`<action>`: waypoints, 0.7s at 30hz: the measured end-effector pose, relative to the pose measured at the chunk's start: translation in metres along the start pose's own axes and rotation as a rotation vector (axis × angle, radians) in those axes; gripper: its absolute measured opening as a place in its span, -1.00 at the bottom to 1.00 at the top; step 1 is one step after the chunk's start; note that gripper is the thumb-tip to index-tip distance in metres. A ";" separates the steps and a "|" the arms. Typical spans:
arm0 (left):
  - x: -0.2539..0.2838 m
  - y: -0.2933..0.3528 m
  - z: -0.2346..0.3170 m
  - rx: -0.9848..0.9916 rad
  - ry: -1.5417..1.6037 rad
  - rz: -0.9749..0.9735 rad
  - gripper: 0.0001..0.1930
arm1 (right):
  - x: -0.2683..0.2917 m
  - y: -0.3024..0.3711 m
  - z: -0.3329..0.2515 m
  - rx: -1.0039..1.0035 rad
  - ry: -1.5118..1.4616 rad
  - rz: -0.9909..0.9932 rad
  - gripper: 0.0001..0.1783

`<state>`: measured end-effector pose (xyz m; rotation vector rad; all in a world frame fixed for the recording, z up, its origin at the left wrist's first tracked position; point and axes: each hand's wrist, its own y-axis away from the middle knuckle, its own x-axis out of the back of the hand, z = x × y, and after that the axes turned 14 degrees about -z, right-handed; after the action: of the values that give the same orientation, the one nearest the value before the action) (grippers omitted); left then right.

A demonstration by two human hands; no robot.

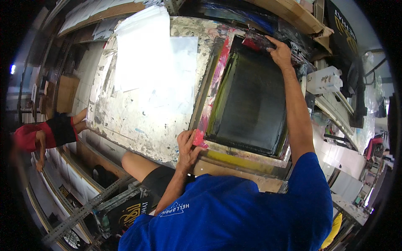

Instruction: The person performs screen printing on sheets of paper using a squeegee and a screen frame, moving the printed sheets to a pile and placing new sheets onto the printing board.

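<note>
Lighting: uneven. Paper [142, 54] blown out to flat white; table [102, 108] bright; screen [251, 92] dark, with pale sheen. Small bluish-white light [12, 69] glows at far left. Shadows: deep below the table. Distortion: fisheye, upper-left shelf [98, 19] bowed. Focus: centre fairly crisp, rim soft, corners black.

Dark rectangular pink-edged framed screen [253, 100]: left hand [188, 146] gripping at its eight o'clock, right hand [280, 53] at one. White paper sheets [142, 50], ten o'clock, on paint-spotted pale tabletop [121, 121].
</note>
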<state>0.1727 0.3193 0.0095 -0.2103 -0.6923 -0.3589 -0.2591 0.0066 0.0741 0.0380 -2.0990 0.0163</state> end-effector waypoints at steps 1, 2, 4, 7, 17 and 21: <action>0.000 0.000 0.002 0.024 0.030 -0.014 -0.24 | 0.005 0.006 0.001 -0.023 -0.079 -0.008 -0.33; 0.000 0.000 0.003 0.046 0.060 -0.030 -0.23 | 0.012 0.012 0.002 -0.047 -0.157 -0.013 -0.32; -0.005 0.003 0.001 0.055 0.089 0.009 -0.23 | 0.021 0.030 0.001 -0.058 -0.327 -0.006 -0.30; -0.009 0.005 0.000 0.056 0.118 0.038 -0.23 | 0.031 0.078 -0.023 -0.076 -0.531 0.015 -0.26; 0.020 -0.018 0.051 -0.112 0.248 0.282 -0.33 | 0.041 0.271 -0.171 -0.033 -0.304 -0.168 -0.27; 0.044 -0.051 0.095 -0.096 0.315 0.426 -0.50 | 0.078 0.292 -0.224 0.128 0.172 -0.075 -0.27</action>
<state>0.1285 0.2909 0.1134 -0.3755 -0.3071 -0.0135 -0.1151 0.3028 0.2549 0.1869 -1.9204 0.1054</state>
